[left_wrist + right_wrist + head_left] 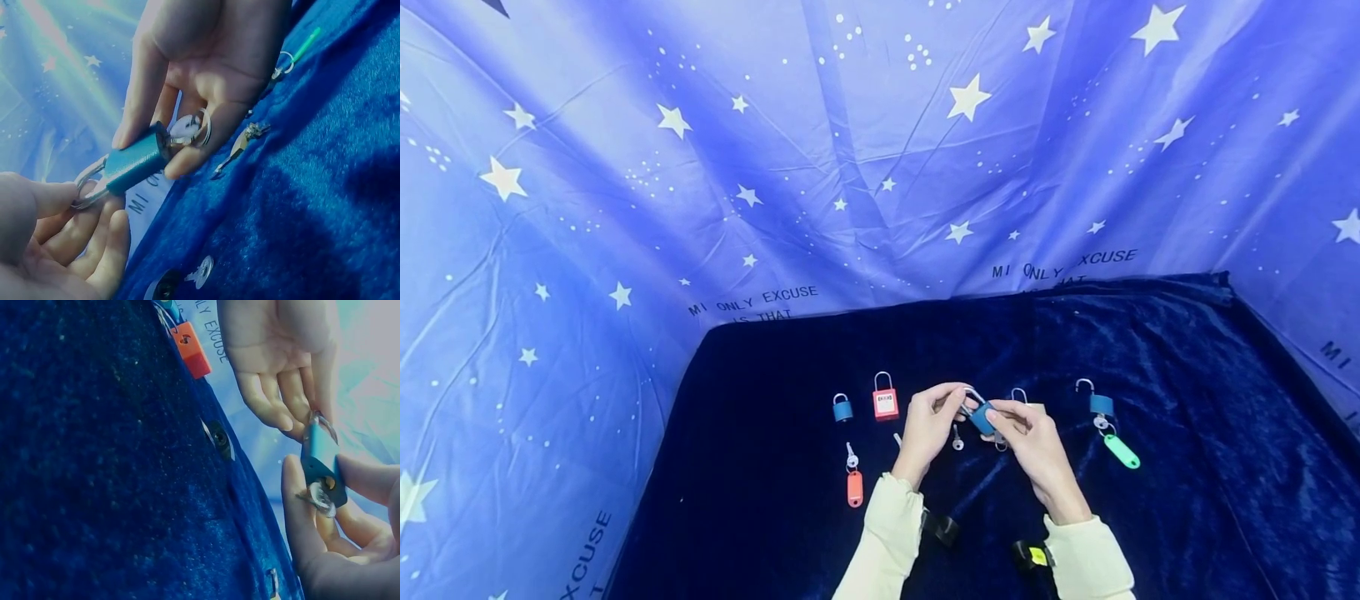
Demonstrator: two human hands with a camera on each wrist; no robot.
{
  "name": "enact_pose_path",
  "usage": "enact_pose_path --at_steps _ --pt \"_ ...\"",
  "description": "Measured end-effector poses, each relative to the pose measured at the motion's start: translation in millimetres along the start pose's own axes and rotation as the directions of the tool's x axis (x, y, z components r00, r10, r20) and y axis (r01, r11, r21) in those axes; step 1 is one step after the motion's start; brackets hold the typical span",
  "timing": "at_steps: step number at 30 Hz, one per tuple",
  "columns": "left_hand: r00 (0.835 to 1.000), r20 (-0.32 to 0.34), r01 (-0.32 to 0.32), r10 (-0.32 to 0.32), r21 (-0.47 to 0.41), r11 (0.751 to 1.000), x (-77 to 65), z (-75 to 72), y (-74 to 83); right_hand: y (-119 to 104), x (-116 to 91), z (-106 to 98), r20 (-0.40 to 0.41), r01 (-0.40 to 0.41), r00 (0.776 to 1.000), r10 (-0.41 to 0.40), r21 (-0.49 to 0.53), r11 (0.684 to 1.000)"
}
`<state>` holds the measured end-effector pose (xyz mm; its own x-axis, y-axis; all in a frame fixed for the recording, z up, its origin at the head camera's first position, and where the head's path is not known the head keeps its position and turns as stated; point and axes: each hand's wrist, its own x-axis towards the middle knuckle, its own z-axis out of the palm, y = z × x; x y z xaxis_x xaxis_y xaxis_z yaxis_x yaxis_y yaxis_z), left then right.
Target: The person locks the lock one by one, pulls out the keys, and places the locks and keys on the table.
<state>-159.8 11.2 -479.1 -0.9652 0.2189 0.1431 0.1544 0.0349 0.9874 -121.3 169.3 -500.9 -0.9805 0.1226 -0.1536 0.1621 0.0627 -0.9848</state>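
Note:
Above the dark blue cloth, both hands hold one blue padlock [982, 419]. My left hand [928, 425] pinches its metal shackle [92, 181] between thumb and fingers. Thumb and fingers of my right hand [1033, 442] grip the padlock body [322, 456]. A key [185, 127] with a split ring sits in the keyhole at the body's end, close to the right fingers. Whether both shackle legs are seated in the body, I cannot tell. Below the hands lies a loose key [957, 439]. Another padlock [1036, 408] is partly hidden behind the right hand.
A small blue padlock [843, 408] and a red padlock [886, 403] lie to the left. Nearer is a key [852, 457] with a red tag [855, 489]. At right, another blue padlock [1101, 405] has its shackle swung out, with a key and green tag [1122, 451]. Starry curtains [850, 167] surround the cloth.

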Motion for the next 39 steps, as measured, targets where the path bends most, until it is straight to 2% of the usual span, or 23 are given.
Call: enact_pose_path --at_steps 6,11,18,25,29,34,36,39 --pt "0.998 0.043 -0.056 0.052 0.080 0.995 5.4 -3.1 -14.8 -3.0 -0.1 -1.5 -0.022 0.026 0.999 -0.025 0.035 0.999" --pt "0.995 0.076 -0.073 0.064 0.114 0.991 8.4 -6.3 -18.3 -2.2 0.9 -2.3 -0.033 0.069 0.997 -0.068 0.032 0.997" --pt "0.998 0.049 -0.045 0.038 0.166 0.985 8.3 -7.0 -16.0 1.1 2.9 -1.8 -0.059 0.109 0.992 -0.108 0.023 0.994" --pt "0.997 0.042 -0.075 0.066 0.245 0.967 5.8 -6.0 -17.5 0.8 1.7 -0.9 -0.084 0.125 0.989 -0.125 -0.013 0.992" --pt "0.997 0.048 -0.077 0.067 0.249 0.965 5.5 -3.1 -19.6 1.2 1.5 -1.4 -0.105 0.135 0.985 -0.138 -0.039 0.990" --pt "0.997 0.071 -0.044 0.028 0.229 0.972 4.0 -1.4 -18.0 3.3 1.1 -1.0 -0.116 0.136 0.983 -0.142 -0.065 0.989" --pt "0.996 0.075 -0.066 0.047 0.278 0.958 3.1 -1.5 -17.0 4.5 0.7 -0.2 -0.118 0.130 0.983 -0.138 -0.070 0.989" --pt "0.993 0.081 -0.115 0.091 0.371 0.921 2.8 -1.1 -16.1 5.6 -0.1 0.6 -0.120 0.124 0.984 -0.132 -0.071 0.990"
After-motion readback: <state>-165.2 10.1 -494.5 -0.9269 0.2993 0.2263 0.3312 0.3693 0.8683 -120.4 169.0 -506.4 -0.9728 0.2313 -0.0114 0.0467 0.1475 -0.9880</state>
